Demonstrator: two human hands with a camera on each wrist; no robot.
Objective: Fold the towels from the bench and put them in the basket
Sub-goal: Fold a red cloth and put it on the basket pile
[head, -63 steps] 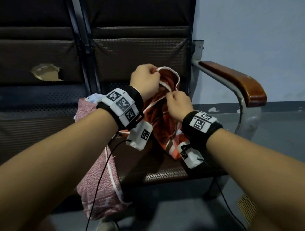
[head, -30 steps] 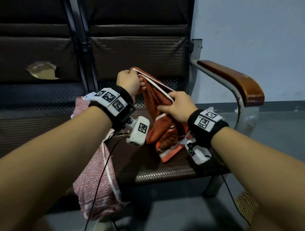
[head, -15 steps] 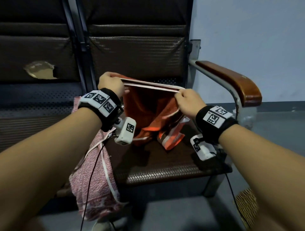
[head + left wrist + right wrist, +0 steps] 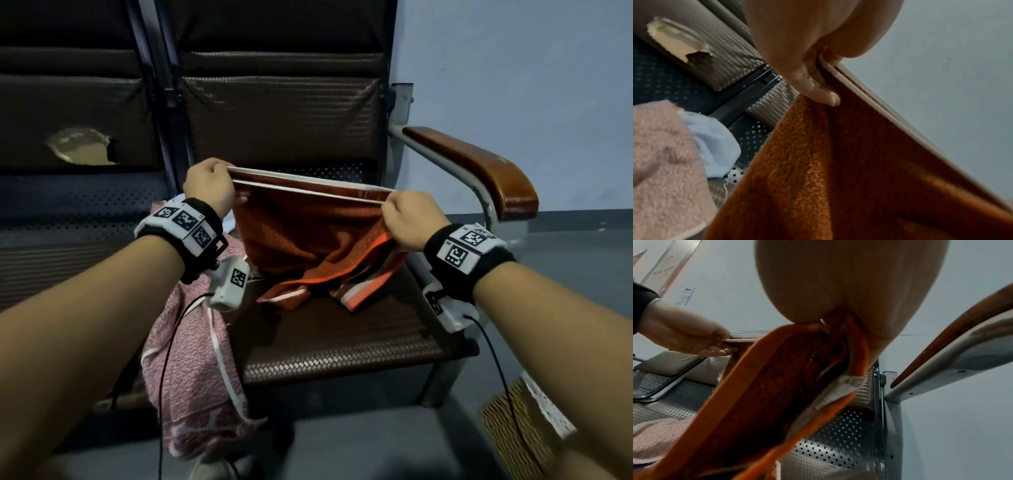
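Note:
An orange towel (image 4: pixel 301 233) with white-edged borders hangs over the bench seat (image 4: pixel 342 346), its top edge stretched taut between both hands. My left hand (image 4: pixel 209 185) pinches the left corner, seen close in the left wrist view where the towel (image 4: pixel 838 162) drops from the fingers (image 4: pixel 824 95). My right hand (image 4: pixel 407 216) pinches the right corner; in the right wrist view the towel (image 4: pixel 766 394) hangs from it. The towel's lower part rests crumpled on the seat. A pink towel (image 4: pixel 191 370) drapes over the seat's left front edge. A wicker basket (image 4: pixel 507 425) shows at bottom right.
A wooden armrest (image 4: pixel 479 168) on a metal frame stands right of the seat. The left backrest has a torn hole (image 4: pixel 78 147). A light blue cloth (image 4: pixel 711 146) lies beside the pink towel (image 4: pixel 663 162). Grey floor (image 4: pixel 359 445) lies in front.
The hands moved apart from a bunched grip, spreading the orange towel's top edge into a taut line. The towel now hangs flat between them.

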